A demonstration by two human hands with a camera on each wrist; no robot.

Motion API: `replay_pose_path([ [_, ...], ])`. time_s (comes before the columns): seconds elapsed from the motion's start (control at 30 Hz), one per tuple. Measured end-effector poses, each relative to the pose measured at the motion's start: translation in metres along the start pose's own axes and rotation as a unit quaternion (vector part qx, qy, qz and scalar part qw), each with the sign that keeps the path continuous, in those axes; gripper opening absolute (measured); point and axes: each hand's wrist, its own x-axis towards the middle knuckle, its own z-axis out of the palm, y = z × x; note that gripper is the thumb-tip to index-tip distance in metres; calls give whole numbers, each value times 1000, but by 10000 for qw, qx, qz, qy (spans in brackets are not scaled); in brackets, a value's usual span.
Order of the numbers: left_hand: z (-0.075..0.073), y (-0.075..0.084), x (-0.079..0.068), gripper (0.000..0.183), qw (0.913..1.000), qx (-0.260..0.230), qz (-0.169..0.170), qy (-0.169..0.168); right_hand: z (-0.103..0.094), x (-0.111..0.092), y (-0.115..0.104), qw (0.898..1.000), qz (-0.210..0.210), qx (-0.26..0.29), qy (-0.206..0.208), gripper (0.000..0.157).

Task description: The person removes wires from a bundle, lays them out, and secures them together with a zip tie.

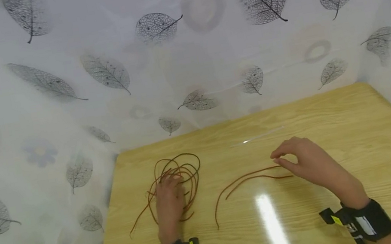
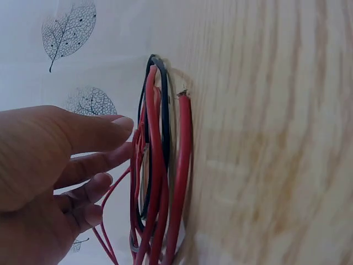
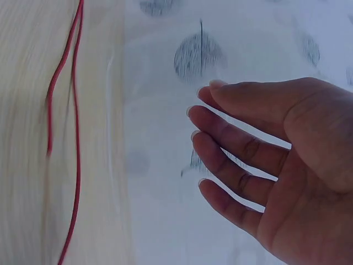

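A loose pile of red and black wires [image 1: 190, 168] lies on the left part of the table. My left hand [image 1: 169, 198] is over this pile. In the left wrist view its thumb and index fingertips, a small gap between them, are beside the coiled wires [image 2: 157, 138]; whether they touch is unclear. One thick red wire [image 2: 183, 149] shows bare strands at its tip. Two red wires [image 1: 246, 176] lie curved in the middle of the table. Just above their right ends hovers my right hand [image 1: 309, 163], its fingers loosely bent and holding nothing in the right wrist view.
A thin, clear strip [image 1: 260, 135] lies toward the back of the wooden table [image 1: 357, 124]. Leaf-printed sheeting [image 1: 206, 50] rises behind the table and along both sides. Both wrists wear black straps [image 1: 371, 219] with small cameras.
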Motion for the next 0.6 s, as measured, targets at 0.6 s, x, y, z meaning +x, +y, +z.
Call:
replay_pose_path([
  [0.6,-17,11,12,18,9879,393,150,1490,71,81,-84,9861,-1235,-214,-1094,18],
])
